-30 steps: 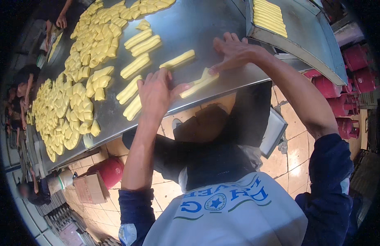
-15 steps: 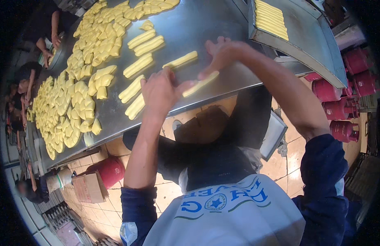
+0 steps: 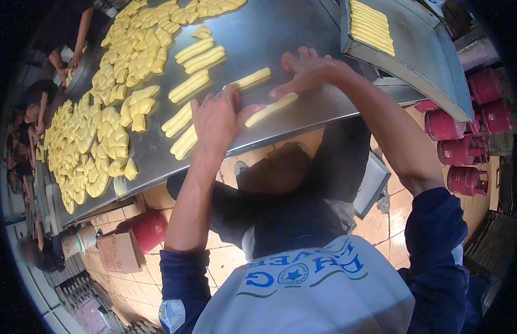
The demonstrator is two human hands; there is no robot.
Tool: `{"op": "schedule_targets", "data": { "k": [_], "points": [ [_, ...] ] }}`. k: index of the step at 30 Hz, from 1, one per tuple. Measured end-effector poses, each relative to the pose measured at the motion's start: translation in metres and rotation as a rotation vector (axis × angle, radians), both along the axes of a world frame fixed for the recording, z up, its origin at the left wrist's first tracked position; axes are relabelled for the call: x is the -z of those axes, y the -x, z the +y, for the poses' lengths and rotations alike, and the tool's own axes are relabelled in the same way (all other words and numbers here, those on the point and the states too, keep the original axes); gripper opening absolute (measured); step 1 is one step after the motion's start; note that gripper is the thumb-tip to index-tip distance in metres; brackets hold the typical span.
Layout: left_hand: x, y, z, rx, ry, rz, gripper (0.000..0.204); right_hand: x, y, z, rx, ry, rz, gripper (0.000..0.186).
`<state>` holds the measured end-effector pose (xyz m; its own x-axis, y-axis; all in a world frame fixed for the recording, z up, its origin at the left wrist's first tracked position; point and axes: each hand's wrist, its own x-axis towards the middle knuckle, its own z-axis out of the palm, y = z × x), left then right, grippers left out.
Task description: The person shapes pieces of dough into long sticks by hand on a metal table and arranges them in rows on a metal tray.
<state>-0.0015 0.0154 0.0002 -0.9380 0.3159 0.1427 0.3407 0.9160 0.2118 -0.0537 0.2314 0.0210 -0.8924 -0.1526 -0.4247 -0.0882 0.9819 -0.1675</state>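
Clearly, the left hand (image 3: 216, 116) and right hand (image 3: 310, 72), both unclenched, are flanking one dough stick (image 3: 274, 109) on the table (image 3: 281, 33); five thicker strips (image 3: 190, 85) (one tray (image 3: 423, 53) is sitting rightward) are lying leftward.

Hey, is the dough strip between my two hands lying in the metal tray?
No, the dough strip lies on the metal table by its near edge, while the metal tray is off to the right.

You're in what looks like a bakery workshop: yellow dough pieces (image 3: 138, 53) crowd the left of your metal tabletop (image 3: 261, 47), a tray (image 3: 431, 64) of dough strips (image 3: 371, 29) sits at the tabletop's right end, red gas cylinders (image 3: 445, 123) stand right of the tabletop, and a co-worker's hand (image 3: 76, 60) shows past its left side.
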Motion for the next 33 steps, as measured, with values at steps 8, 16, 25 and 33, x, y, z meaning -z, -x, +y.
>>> {"op": "schedule_targets", "data": {
  "k": [8, 16, 25, 33],
  "points": [
    [0.006, -0.001, -0.002, 0.047, -0.060, 0.156, 0.049, 0.011, 0.001, 0.016, 0.042, 0.111, 0.081, 0.082],
    [-0.005, 0.015, -0.023, -0.108, -0.349, -0.190, 0.045, 0.020, 0.006, 0.019, -0.119, 0.385, 0.278, 0.043],
    [0.004, 0.013, -0.021, 0.024, -0.417, -0.131, 0.023, 0.015, -0.002, 0.005, -0.197, 0.794, 0.342, 0.013],
    [0.008, -0.017, -0.010, 0.054, -0.579, -0.153, 0.021, 0.022, -0.029, 0.028, -0.113, 0.760, 0.409, 0.016]
  ]
}}
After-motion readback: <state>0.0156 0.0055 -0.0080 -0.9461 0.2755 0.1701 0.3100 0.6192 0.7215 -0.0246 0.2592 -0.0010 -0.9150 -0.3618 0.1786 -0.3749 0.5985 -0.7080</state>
